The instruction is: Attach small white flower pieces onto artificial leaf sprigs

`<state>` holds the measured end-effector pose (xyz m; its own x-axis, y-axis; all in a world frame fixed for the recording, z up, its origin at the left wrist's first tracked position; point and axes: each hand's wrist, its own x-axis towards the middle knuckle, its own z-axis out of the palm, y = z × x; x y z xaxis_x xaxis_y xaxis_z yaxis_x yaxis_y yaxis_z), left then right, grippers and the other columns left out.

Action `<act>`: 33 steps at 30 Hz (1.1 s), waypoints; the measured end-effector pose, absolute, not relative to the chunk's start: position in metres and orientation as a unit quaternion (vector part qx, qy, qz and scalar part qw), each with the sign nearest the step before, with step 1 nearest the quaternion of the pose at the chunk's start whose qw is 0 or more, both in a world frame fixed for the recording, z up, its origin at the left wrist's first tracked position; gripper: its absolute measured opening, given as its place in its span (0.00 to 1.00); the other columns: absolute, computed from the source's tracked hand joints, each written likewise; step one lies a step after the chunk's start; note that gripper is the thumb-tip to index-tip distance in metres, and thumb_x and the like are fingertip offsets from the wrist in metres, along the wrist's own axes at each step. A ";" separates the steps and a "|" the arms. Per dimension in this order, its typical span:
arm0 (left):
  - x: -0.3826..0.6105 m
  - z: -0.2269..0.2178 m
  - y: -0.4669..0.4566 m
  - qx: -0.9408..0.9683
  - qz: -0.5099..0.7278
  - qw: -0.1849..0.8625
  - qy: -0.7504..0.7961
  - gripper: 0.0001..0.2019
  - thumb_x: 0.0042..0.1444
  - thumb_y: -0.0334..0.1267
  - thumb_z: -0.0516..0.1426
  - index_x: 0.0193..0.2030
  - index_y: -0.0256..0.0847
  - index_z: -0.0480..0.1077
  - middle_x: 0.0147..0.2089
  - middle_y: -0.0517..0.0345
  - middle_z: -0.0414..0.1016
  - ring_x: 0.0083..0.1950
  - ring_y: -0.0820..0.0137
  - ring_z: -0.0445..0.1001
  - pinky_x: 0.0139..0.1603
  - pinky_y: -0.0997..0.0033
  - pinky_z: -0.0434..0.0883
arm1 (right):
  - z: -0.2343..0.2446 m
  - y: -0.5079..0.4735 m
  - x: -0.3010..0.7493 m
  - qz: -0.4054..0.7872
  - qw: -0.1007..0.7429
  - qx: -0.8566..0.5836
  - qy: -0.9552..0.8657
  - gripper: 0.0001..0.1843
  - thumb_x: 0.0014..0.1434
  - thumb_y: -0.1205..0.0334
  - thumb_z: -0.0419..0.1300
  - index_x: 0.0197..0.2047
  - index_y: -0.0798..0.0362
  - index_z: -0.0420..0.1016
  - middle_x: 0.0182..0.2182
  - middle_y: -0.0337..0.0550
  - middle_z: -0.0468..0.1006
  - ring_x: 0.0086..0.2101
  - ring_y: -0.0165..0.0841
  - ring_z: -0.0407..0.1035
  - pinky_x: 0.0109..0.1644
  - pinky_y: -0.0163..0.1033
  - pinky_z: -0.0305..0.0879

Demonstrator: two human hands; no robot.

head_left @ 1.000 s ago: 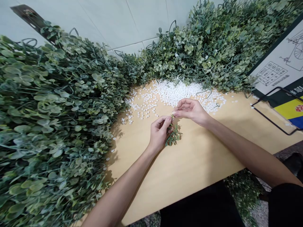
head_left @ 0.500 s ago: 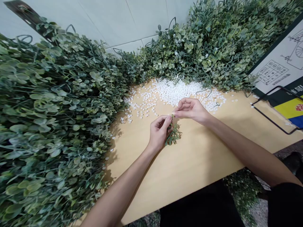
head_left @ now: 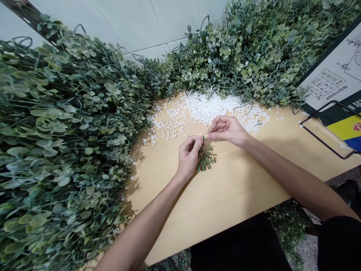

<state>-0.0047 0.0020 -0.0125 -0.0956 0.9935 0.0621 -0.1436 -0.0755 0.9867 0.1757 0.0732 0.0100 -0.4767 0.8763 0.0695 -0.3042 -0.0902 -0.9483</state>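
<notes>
One small leafy sprig (head_left: 207, 160) near the middle of the wooden table (head_left: 231, 195), just short of the white heap toward the far edge. Held low in the left hand (head_left: 188, 158), fingers curled shut around the stem, leaves spilling out to the right of the palm. Top of the stem pinched between thumb and forefinger of the right hand (head_left: 227, 130) — other fingers loosely bent, a tiny pale piece seemingly at the fingertips, too small to tell for sure. Both hands touching at the sprig's tip.

Beyond, a spread of white beads (head_left: 214, 107) along the far edge, thinning out to the left. Heaped foliage (head_left: 70, 131) over the left side and far corner — more foliage along the far edge. At the right edge, a black wire frame (head_left: 324, 139) beside a printed board (head_left: 332, 81).
</notes>
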 end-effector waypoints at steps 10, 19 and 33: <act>-0.006 -0.012 0.002 0.489 0.571 0.462 0.470 0.14 0.61 0.50 0.65 0.36 0.39 0.78 0.27 0.62 0.69 0.26 0.76 0.63 0.28 0.75 0.64 | 0.007 0.067 0.172 0.670 0.439 -0.279 -0.530 0.27 0.38 0.57 0.84 0.34 0.53 0.73 0.35 0.42 0.86 0.37 0.35 0.81 0.47 0.41 0.80; -0.006 -0.013 0.004 0.475 0.579 0.474 0.463 0.15 0.60 0.49 0.67 0.34 0.38 0.78 0.26 0.62 0.68 0.25 0.76 0.62 0.26 0.75 0.63 | 0.003 0.065 0.168 0.675 0.448 -0.290 -0.509 0.30 0.35 0.54 0.84 0.32 0.52 0.70 0.34 0.42 0.86 0.37 0.36 0.82 0.45 0.41 0.81; -0.003 -0.011 0.003 0.434 0.601 0.507 0.440 0.16 0.60 0.52 0.66 0.35 0.40 0.76 0.31 0.60 0.70 0.27 0.76 0.65 0.26 0.76 0.65 | 0.016 0.071 0.173 0.621 0.495 -0.311 -0.522 0.29 0.41 0.48 0.82 0.36 0.50 0.72 0.38 0.43 0.86 0.38 0.37 0.82 0.45 0.43 0.80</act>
